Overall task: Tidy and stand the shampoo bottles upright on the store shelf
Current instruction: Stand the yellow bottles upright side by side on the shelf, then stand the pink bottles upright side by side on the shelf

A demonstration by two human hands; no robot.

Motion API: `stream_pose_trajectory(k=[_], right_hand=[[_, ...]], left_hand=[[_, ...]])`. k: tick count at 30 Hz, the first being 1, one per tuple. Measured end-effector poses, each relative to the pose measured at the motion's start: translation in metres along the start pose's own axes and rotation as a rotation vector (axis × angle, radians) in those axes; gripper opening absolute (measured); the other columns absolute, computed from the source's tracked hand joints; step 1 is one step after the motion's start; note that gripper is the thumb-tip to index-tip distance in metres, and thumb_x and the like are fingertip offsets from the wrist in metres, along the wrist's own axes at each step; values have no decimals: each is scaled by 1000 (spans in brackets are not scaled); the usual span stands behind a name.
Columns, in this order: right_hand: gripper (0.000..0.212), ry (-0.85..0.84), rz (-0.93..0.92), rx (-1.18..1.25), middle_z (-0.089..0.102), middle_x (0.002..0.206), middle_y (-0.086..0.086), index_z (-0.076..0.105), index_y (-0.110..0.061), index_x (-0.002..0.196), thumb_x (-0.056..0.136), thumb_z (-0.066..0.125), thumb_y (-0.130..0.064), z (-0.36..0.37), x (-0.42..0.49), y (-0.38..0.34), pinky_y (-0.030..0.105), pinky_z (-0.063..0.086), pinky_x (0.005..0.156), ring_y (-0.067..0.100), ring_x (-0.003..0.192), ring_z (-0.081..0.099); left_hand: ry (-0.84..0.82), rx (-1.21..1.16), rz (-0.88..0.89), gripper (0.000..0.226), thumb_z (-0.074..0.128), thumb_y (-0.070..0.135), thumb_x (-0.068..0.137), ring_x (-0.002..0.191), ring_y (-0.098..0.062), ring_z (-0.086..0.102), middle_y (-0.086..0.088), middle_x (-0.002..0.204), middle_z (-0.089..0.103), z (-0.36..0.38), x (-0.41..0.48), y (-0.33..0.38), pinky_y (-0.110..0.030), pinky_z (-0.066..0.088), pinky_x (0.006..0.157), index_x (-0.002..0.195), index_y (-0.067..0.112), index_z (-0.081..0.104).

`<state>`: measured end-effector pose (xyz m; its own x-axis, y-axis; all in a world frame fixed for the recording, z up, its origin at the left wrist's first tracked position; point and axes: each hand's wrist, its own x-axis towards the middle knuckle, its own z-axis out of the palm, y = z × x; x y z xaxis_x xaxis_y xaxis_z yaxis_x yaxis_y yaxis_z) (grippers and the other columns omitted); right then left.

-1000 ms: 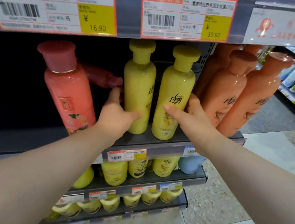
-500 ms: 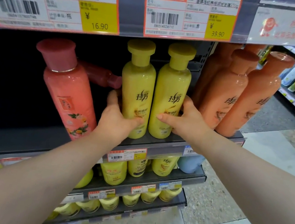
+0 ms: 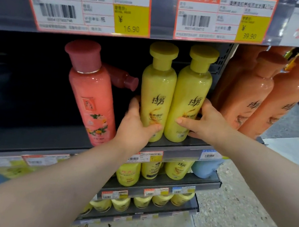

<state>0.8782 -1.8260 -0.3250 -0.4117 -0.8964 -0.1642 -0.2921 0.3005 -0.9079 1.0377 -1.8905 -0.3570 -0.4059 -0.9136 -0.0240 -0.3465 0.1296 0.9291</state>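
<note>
Yellow shampoo bottles stand touching at the shelf's front edge [image 3: 187, 152]; your left hand [image 3: 134, 128] clasps the left bottle [image 3: 158, 87], your right hand [image 3: 205, 123] the right bottle [image 3: 191, 92].

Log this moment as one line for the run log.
left hand: grips left yellow plastic shampoo bottle | right hand: grips right yellow plastic shampoo bottle | both upright | pink bottle behind lies toppled

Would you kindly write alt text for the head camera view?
Left hand and right hand each grip one of two upright yellow shampoo bottles on a store shelf; a pink bottle leans beside them.
</note>
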Motion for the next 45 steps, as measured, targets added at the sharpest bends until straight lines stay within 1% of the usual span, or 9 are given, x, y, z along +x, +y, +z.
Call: stream_pose_trajectory(k=[12,16,19,24,28,33,38,42,45], right_hand=[[66,190,-18,-96,55,111,0,40,-14,128,73,76,-18,12,-8,-2,45,50,93,19,101,56],[68,339,-9,-106,52,116,2,40,-11,129,72,76,-17,16,-23,-4,45,51,87,25,96,60],[40,443,-102,-169,53,91,5,48,-15,106,75,73,-15,26,-51,-11,27,45,63,15,69,53],[24,100,-201,-236,52,76,-4,49,-26,82,75,71,-17,76,-90,-33,18,39,59,10,66,52],[51,-85,-164,-164,44,90,-23,37,-33,103,72,76,-20,131,-78,-51,11,44,59,0,78,53],[59,-9,-125,24,54,87,-21,42,-25,109,66,80,-10,165,-49,-54,8,47,66,-6,75,55],[56,118,-97,-130,54,96,-7,46,-14,119,73,76,-23,180,-39,-59,5,35,53,7,77,48],[54,69,-103,-144,57,98,-4,47,-17,112,69,78,-25,205,-31,-67,26,43,80,13,89,55],[58,20,-136,-208,57,100,-3,48,-16,115,67,79,-30,234,-28,-78,28,43,86,16,95,56]], left_hand=[[15,45,-83,105,78,26,70,134,-23,38,-8,147,36,-1,-14,-6,-41,34,110,148,22,8],[-35,54,-91,95,73,27,76,137,-18,32,-3,151,25,-12,-41,-2,-36,31,112,148,21,12],[-81,39,-78,72,69,24,80,128,-12,41,4,136,40,-27,-62,2,-32,36,108,142,22,33],[-84,76,-13,11,60,17,83,76,-10,57,9,80,62,-67,-89,-4,-23,46,73,90,21,68],[52,90,-8,29,59,8,77,65,-6,52,10,67,56,-105,-91,-25,-25,45,65,66,34,55],[153,104,-58,29,60,8,81,62,-6,47,4,77,53,-152,-89,-53,-16,39,61,71,34,49],[192,41,-140,23,57,10,85,63,-3,50,2,89,55,-190,-97,-79,-4,39,51,81,33,51],[234,103,-122,27,60,9,83,79,-3,52,1,109,54,-208,-100,-94,-4,40,62,100,28,49],[238,139,-130,43,66,12,81,95,-5,49,4,118,49,-216,-95,-98,-13,37,76,119,25,47]])
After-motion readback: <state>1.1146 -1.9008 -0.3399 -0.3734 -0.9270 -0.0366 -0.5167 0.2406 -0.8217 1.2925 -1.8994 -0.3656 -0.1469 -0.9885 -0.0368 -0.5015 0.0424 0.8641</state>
